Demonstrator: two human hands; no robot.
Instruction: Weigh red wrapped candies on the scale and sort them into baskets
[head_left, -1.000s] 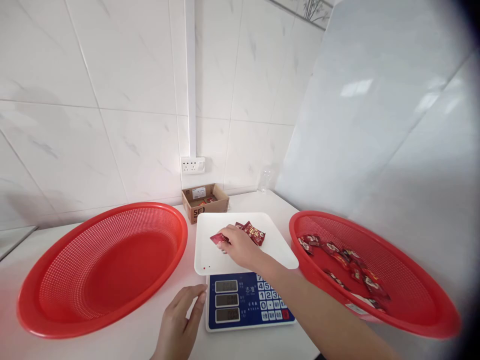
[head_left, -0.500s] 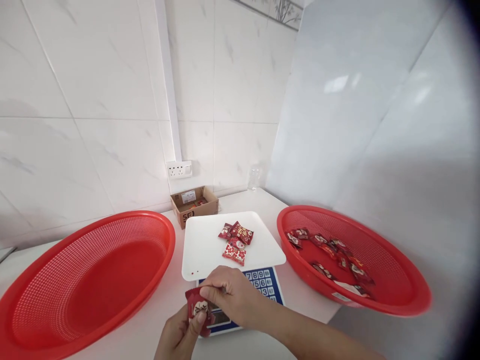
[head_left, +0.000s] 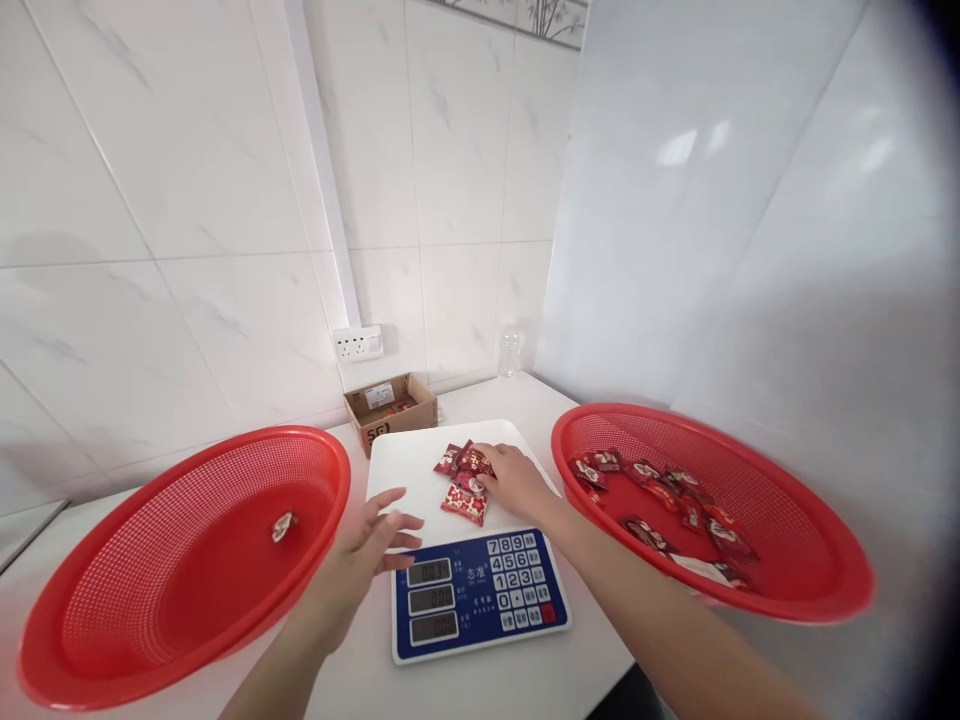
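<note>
Two bare hands are positioned apart at a counting scale [head_left: 480,640] on a white table [head_left: 525,690]. Right hand [head_left: 521,485]: set over the white weighing pan [head_left: 397,480], with fingers and thumb bent down onto the dark red wrapped packets [head_left: 463,504]. Contact is visible; from where I stand, I cannot tell whether a packet is pinched. The packets form a small cluster on the pan, overlapping, with one red-and-white patterned face nearest the keypad [head_left: 517,580]. Left hand [head_left: 356,555]: nothing held, fingers spread, located between the left red basket [head_left: 187,590] and the scale, fingertips near the panel's upper left corner. Three display windows [head_left: 433,600] are stacked left of the keypad; I cannot read the top figures with certainty.

Left basket: contains one small wrapped piece [head_left: 283,526], right of its middle. Right red basket [head_left: 802,550]: contains scattered dark red packets [head_left: 679,485] and a white slip [head_left: 701,570] near the front side. Behind the pan, by its left corner, stands an open cardboard box [head_left: 409,415] with packets inside. A wall socket [head_left: 358,343] is mounted above the box. A clear container [head_left: 511,354] stands at the table's rear corner.
</note>
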